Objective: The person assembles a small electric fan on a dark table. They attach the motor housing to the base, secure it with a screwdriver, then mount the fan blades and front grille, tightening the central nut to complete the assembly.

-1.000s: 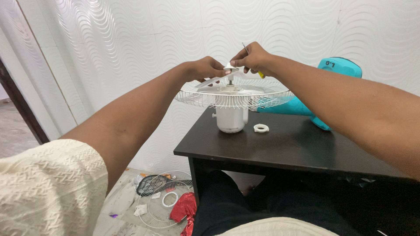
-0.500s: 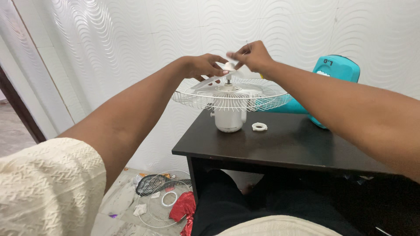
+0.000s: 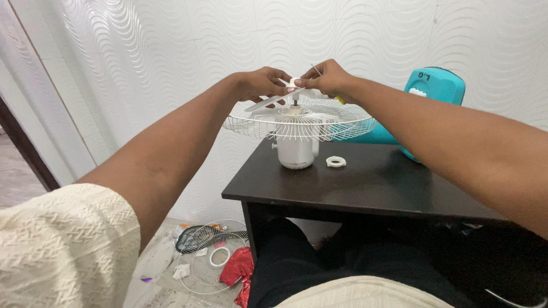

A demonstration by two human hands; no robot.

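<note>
Both hands meet at upper centre of frame, over the fan motor's shaft (image 3: 295,101). Left hand (image 3: 264,84) is closed, fingertips pinching the hub of the white fan blade (image 3: 273,100), which sits on the shaft just above the rear wire guard (image 3: 297,121). Right hand (image 3: 328,78) is closed too, pinching the same hub from the other side, with a thin screwdriver (image 3: 317,71) tucked in its grip, metal tip sticking up, yellow handle showing below the wrist. Change from half a second ago: the blade was blurred and tilted higher between the fingers; now it is sharp and lower, and both hands have dropped closer to the guard, so the blade looks nearer seated on the shaft. White motor housing (image 3: 295,153) stands on the dark table (image 3: 371,188), centre of frame. A white plastic ring nut (image 3: 335,162) lies on the table just right of the motor, untouched. A teal fan base (image 3: 425,91) sits behind at upper right. Lower left, on the floor: the other wire guard (image 3: 211,268), a white ring and a red wrapper (image 3: 238,267).
</note>
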